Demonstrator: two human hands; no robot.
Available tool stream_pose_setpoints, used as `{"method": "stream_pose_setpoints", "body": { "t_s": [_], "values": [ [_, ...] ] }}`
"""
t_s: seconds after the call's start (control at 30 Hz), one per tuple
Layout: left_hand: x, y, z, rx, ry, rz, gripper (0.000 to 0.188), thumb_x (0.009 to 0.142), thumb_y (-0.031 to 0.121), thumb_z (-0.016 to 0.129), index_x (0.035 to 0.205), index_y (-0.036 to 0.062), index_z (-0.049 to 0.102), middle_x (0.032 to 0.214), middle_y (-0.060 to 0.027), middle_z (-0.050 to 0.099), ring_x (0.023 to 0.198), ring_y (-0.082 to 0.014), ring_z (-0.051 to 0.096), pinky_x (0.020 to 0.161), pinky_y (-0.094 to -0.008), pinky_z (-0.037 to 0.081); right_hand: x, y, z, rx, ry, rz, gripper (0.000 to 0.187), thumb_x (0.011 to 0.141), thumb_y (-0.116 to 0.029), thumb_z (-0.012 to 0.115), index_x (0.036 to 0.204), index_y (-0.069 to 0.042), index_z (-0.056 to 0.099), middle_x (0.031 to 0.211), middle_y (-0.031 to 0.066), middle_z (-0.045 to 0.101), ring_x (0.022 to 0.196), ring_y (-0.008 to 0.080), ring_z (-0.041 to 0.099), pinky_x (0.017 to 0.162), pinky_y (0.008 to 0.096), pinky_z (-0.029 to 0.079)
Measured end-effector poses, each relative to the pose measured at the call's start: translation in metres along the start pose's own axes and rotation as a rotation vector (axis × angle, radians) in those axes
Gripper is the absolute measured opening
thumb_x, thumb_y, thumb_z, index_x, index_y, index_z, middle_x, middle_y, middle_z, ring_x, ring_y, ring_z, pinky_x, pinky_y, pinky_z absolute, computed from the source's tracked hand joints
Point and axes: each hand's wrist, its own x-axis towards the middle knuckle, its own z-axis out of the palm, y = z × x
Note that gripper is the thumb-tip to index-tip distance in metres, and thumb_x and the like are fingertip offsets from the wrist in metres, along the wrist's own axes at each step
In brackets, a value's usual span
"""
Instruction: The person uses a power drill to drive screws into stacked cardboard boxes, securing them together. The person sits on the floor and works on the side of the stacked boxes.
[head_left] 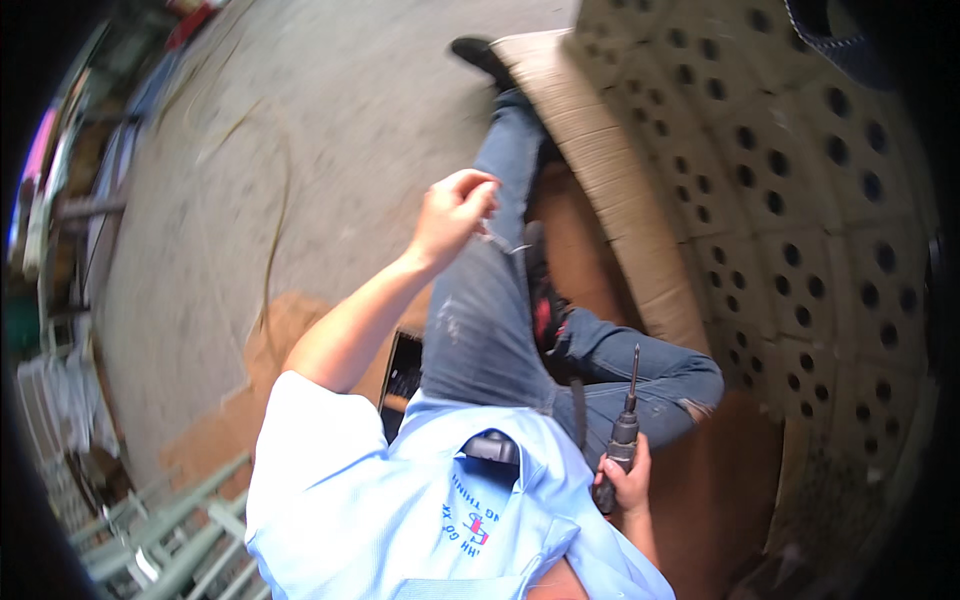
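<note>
My left hand is raised over my outstretched left leg, near the knee, with its fingers curled in. Whether anything is between those fingers is hidden. Low on the right, my right hand grips a dark power screwdriver by its body. Its long thin bit points forward, over my bent right leg. Beside my left thigh lies an open box with small dark pieces inside, too small to name.
A tall tan panel with groups of round dark holes rises along my right side, with a pale cardboard-like edge. Brown cardboard covers floor to my left. A thin hose or cable crosses the concrete. Grey-green metal frames stand lower left.
</note>
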Motion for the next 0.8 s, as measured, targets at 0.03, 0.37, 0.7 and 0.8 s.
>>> {"method": "stream_pose_setpoints", "body": {
  "t_s": [0.03, 0.37, 0.7, 0.8],
  "values": [
    [-0.022, -0.026, -0.039, 0.115, 0.130, -0.031, 0.019, 0.099, 0.016, 0.061, 0.105, 0.0008, 0.069, 0.082, -0.0046, 0.069, 0.072, -0.0105, 0.066, 0.061, -0.0280, 0.055, 0.010, 0.053, -0.016, -0.214, 0.005, -0.185, 0.062, 0.080, -0.015, 0.075, 0.129, -0.001, 0.041, 0.083, 0.0073, 0.059, 0.062, 0.0136, 0.062, 0.058, 0.0285, 0.055],
    [-0.225, -0.180, -0.086, 1.049, -0.241, -0.186, 0.027, 0.084, 0.011, 0.064, 0.111, 0.0060, 0.068, 0.105, -0.0189, 0.064, 0.101, -0.0355, 0.063, 0.085, -0.0442, 0.054, 0.028, 0.016, 0.003, -0.189, 0.009, -0.079, 0.057, 0.085, -0.028, 0.076, 0.122, -0.002, 0.041, 0.076, 0.0082, 0.060, 0.059, 0.0150, 0.061, 0.056, 0.0294, 0.053],
    [-0.245, -0.217, -0.075, 1.395, -0.507, -0.099, 0.029, 0.083, 0.022, 0.064, 0.107, 0.0075, 0.073, 0.121, -0.0146, 0.051, 0.116, -0.0364, 0.048, 0.083, -0.0442, 0.053, 0.019, 0.029, 0.005, -0.166, 0.089, -0.101, 0.059, 0.083, -0.024, 0.076, 0.125, 0.000, 0.042, 0.076, 0.0066, 0.059, 0.057, 0.0143, 0.062, 0.054, 0.0294, 0.054],
    [-0.247, -0.219, -0.075, 1.373, -0.573, -0.092, 0.033, 0.083, 0.023, 0.065, 0.111, 0.0061, 0.071, 0.120, -0.0149, 0.052, 0.115, -0.0363, 0.049, 0.079, -0.0430, 0.057, 0.021, 0.035, -0.003, -0.175, 0.075, -0.119, 0.056, 0.083, -0.023, 0.076, 0.123, 0.000, 0.044, 0.077, 0.0065, 0.060, 0.058, 0.0146, 0.063, 0.055, 0.0298, 0.054]
  ]
}}
